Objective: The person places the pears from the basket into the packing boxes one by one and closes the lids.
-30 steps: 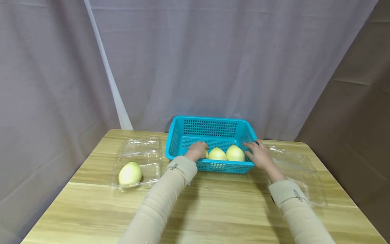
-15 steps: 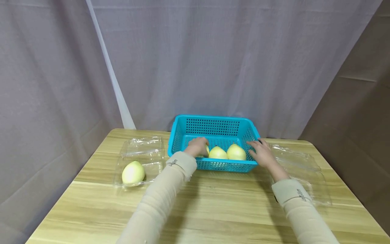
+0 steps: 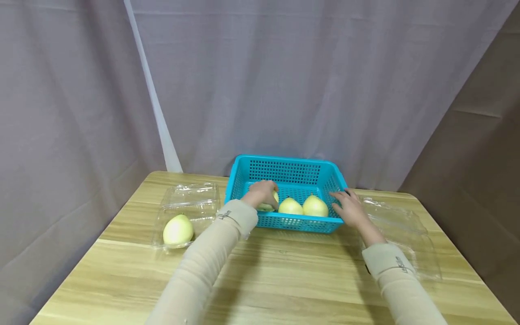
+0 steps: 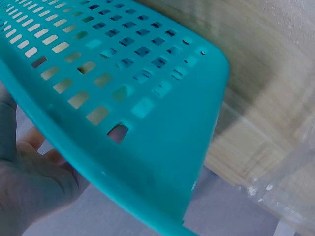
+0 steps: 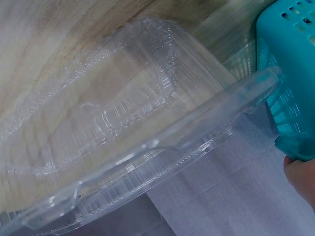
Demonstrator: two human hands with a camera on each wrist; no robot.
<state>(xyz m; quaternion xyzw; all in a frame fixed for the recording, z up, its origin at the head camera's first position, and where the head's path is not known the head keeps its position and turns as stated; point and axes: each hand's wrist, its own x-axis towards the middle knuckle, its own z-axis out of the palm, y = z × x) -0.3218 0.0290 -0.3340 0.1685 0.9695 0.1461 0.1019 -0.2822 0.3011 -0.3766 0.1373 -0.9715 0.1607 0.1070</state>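
In the head view, my left hand [image 3: 263,192] is inside the blue plastic basket [image 3: 284,222], its fingers round a pale yellow pear [image 3: 266,207] that it largely covers. Two more pears, a middle one [image 3: 290,206] and a right one [image 3: 315,206], sit along the basket's near side. My right hand [image 3: 350,208] rests at the basket's right rim, its fingers reaching over the edge with no pear in them. The left wrist view shows part of the left hand [image 4: 37,182] beyond the perforated basket wall [image 4: 162,123]. A finger [image 5: 301,177] touches the rim in the right wrist view.
Left of the basket lies an opened clear plastic clamshell box [image 3: 199,205] with one pear [image 3: 178,230] in it. Another clear box [image 3: 406,234] lies at the right, partly behind the right forearm. Grey curtains [image 3: 284,81] hang behind the wooden table [image 3: 284,280].
My left hand has shifted slightly left and up inside the basket, and more of its pear shows. My right hand stays at the rim. The head view has shifted a little.
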